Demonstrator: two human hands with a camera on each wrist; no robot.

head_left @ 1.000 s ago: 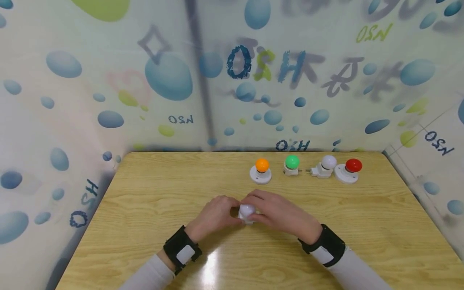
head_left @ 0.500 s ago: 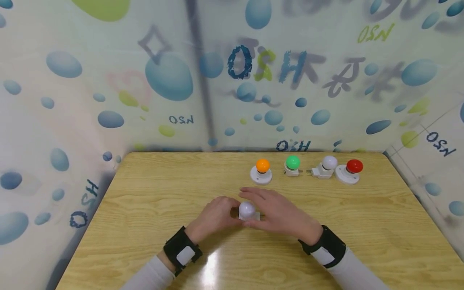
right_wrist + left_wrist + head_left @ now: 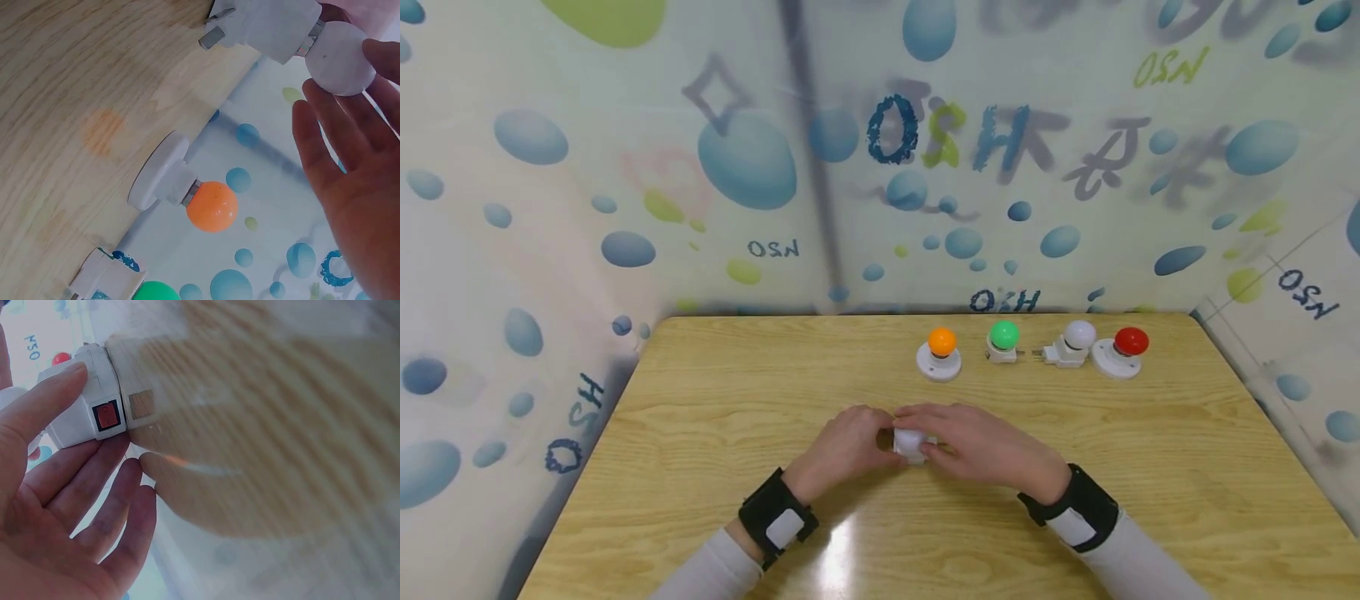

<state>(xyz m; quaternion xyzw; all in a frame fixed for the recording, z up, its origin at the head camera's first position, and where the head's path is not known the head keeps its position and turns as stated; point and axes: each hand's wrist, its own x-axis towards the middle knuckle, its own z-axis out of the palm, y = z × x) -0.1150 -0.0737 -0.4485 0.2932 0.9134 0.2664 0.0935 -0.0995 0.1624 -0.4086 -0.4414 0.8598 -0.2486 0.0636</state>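
A white light bulb sits in a white plug-in lamp socket on the table in front of me. My left hand grips the socket's body between thumb and fingers. A red rocker switch on the socket's side faces the left wrist camera. My right hand holds the round bulb, thumb on one side and fingertips on the other. Metal plug prongs stick out of the socket in the right wrist view. In the head view the fingers cover part of the bulb.
Along the table's back edge stand an orange bulb on a round base, a green bulb in a plug socket, another white bulb in a plug socket, and a red bulb on a round base. A patterned curtain hangs behind.
Half a second ago my right fingers were spread apart around the bulb; now they have closed onto it again. My left hand and the socket have stayed in place.
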